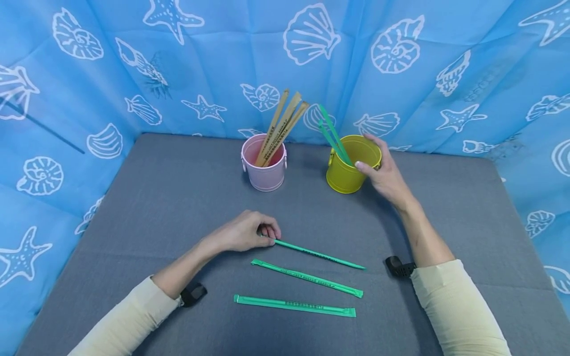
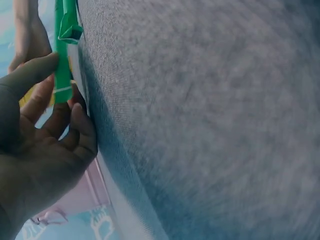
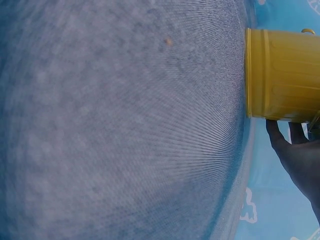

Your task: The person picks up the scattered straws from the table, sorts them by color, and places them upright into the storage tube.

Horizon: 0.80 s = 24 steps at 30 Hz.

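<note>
My left hand (image 1: 245, 231) pinches the left end of a slim green wrapped straw (image 1: 320, 255) between thumb and fingers. In the left wrist view the flat wrapper end of that straw (image 2: 62, 85) shows at the fingertips. Two more green wrapped straws, a middle one (image 1: 307, 278) and a front one (image 1: 294, 303), lie nearer on the grey cloth. At the back right my right hand (image 1: 387, 175) grips the rim of a small yellow bucket (image 1: 345, 182), thumb at the front. Two green wrapped straws (image 1: 330, 129) lean inside it. The right wrist view shows the yellow bucket (image 3: 285, 75) upright on the cloth.
Left of the yellow bucket stands a pink bucket (image 1: 266, 179) with several tan wrapped sticks (image 1: 282, 123) leaning in it. A blue curtain (image 1: 213, 59) with shell prints hangs behind the grey-covered table (image 1: 178, 198).
</note>
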Motion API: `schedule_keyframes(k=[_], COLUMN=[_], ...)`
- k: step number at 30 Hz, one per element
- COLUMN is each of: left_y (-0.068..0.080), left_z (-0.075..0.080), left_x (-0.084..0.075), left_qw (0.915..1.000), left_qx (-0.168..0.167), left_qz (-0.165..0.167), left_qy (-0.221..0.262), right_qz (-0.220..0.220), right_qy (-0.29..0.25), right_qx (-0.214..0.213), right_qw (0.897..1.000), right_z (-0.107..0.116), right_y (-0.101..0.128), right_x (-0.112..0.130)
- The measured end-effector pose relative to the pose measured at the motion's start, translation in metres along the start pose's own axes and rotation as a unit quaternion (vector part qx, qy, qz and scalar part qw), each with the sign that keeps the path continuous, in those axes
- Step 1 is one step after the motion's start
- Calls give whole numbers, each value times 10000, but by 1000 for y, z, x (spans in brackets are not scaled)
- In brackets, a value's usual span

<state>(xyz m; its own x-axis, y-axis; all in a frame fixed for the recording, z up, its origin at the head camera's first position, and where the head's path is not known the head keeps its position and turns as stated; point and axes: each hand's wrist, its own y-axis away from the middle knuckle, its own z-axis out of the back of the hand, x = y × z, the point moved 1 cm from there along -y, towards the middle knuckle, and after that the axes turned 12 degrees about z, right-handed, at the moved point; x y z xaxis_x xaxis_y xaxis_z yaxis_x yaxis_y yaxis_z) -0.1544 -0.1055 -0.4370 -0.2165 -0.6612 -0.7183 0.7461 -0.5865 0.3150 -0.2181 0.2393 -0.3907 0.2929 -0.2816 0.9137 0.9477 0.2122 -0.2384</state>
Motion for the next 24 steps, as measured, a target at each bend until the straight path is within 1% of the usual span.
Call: schedule_keyframes(k=[3, 6, 10, 13, 16, 20, 21, 24], left_y=[1, 3, 5, 6, 6, 5, 4, 3], left_z=[3, 8, 15, 20, 25, 30, 32, 36], left_x=[0, -1, -5, -9, -12, -16, -17, -19], left_qw=[9996, 9991, 9980, 9949, 9863, 9678, 9633, 9535], left_qx=[-31, -110, -311, -491, -578, -653, -704, -925], left_qz=[-176, -236, -178, -38, 68, 160, 180, 184], left_qy=[207, 334, 511, 881, 1542, 2428, 2585, 2863], right_qz=[-15, -50, -85, -91, -114, -130, -125, -88], right_qy=[-16, -24, 30, 50, 57, 96, 86, 112], right_qx=[10, 20, 17, 26, 46, 41, 36, 19], right_qw=[10000, 10000, 10000, 9999, 9999, 9999, 9999, 9999], right_z=[0, -1, -1, -1, -1, -1, -1, -1], right_y=[0, 0, 0, 0, 0, 1, 1, 0], right_x=[0, 0, 2, 2, 3, 3, 3, 2])
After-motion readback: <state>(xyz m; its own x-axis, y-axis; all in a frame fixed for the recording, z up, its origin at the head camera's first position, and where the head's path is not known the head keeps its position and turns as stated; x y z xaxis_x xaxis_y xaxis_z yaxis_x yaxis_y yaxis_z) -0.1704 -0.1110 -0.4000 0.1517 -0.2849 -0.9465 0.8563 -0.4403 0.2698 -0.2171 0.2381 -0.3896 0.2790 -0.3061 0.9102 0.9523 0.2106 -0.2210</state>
